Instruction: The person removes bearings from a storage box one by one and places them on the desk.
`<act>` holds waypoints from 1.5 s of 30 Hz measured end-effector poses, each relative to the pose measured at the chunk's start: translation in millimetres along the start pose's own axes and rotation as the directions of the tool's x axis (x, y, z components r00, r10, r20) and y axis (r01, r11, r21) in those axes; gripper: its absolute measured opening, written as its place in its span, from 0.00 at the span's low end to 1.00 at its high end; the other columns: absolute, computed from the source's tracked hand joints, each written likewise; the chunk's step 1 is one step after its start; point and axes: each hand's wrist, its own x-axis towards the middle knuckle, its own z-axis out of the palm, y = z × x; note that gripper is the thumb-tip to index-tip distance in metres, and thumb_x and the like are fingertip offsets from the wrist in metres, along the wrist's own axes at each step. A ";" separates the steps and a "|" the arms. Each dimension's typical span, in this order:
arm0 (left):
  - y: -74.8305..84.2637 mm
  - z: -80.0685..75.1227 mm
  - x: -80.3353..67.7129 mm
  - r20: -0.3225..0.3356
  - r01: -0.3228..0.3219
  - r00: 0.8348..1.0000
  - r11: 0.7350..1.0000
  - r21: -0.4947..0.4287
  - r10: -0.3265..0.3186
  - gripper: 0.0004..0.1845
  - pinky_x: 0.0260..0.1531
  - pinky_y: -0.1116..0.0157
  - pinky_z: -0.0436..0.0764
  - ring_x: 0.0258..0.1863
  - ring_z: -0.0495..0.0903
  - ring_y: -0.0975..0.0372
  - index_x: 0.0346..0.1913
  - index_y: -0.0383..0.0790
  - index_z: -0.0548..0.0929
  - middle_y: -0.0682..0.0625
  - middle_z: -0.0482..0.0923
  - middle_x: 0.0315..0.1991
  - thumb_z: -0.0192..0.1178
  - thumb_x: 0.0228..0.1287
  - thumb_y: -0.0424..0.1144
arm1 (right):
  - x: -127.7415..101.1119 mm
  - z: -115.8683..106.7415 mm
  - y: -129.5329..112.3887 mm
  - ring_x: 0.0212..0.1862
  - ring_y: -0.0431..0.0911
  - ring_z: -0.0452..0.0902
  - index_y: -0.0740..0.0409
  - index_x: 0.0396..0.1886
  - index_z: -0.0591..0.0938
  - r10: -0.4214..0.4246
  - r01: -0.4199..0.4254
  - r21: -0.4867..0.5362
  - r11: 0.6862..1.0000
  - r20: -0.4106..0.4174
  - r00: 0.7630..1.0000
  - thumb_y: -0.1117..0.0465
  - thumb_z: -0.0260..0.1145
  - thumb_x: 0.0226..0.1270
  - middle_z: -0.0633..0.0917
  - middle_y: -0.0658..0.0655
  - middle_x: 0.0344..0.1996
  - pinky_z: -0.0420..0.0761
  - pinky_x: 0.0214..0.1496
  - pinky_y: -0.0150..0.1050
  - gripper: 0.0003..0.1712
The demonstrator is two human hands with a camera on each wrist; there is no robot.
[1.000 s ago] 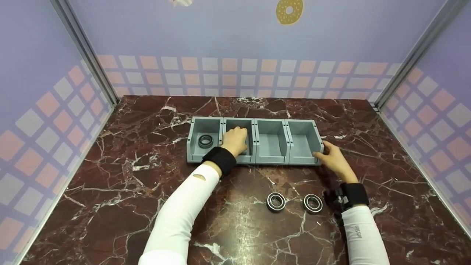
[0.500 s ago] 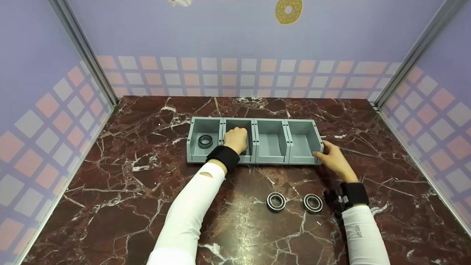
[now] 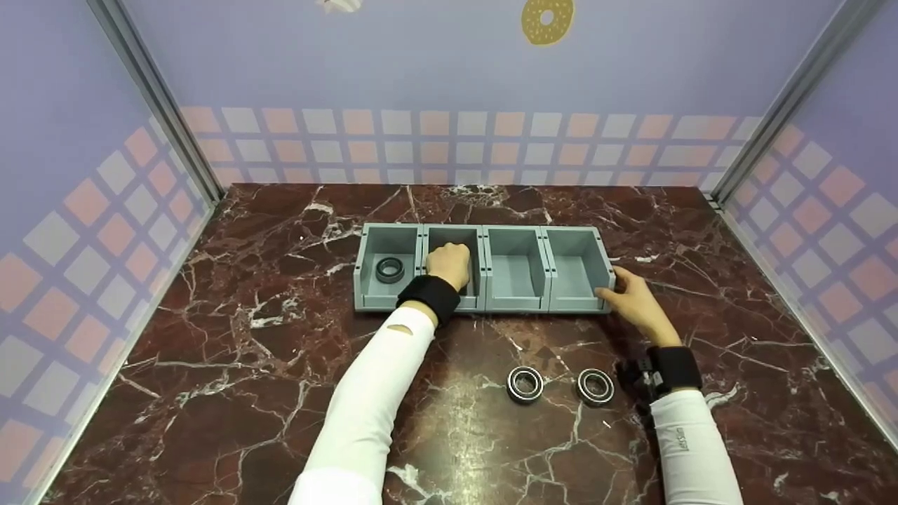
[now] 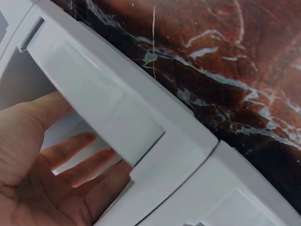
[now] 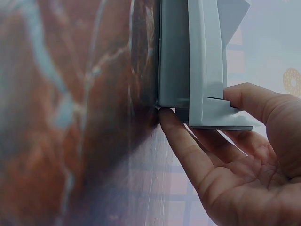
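Left forearm has swung slightly to the right since a second ago; left grip [image 3: 449, 263] turned a little with it, same bin; right grip [image 3: 635, 298], grey bin row [image 3: 519, 304] and loose bearings hold position. Left grip is down in the second bin from the left; left wrist view shows bent fingers behind the front lip [image 4: 101, 101], tips partly hidden, can't tell if it holds anything; right grip is narrow, pinching the right end wall, thumb on the wall's edge, fingers against its outer side. One dark bearing [image 3: 390, 279] lies flat in the leftmost bin; near bearing pair [image 3: 525, 399] sits on the marbled surface [image 3: 210, 351], members side by side but apart, in front of the row's right half; black band [image 3: 429, 298] on left wrist, white sleeve [image 3: 372, 400] behind it.
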 end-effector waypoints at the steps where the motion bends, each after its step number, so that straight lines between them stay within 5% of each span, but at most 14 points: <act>1: 0.0 0.3 0.6 0.003 0.002 1.000 1.000 -0.001 -0.002 0.13 0.47 0.48 0.90 0.52 0.88 0.45 0.53 0.38 0.88 0.38 0.86 0.56 0.59 0.71 0.34 | 0.0 0.0 0.1 0.44 0.26 0.76 0.78 0.73 0.64 0.000 0.000 0.000 1.000 0.001 1.000 0.69 0.60 0.74 0.75 0.81 0.64 0.77 0.44 0.20 0.32; 45: -1.0 0.5 8.9 0.021 -0.022 1.000 0.999 0.029 0.022 0.17 0.53 0.49 0.88 0.56 0.86 0.45 0.57 0.38 0.87 0.39 0.85 0.59 0.67 0.66 0.32 | 0.6 0.0 -0.6 0.43 0.25 0.75 0.78 0.73 0.65 0.003 -0.003 0.000 1.000 -0.021 1.000 0.71 0.60 0.73 0.76 0.80 0.63 0.77 0.44 0.20 0.32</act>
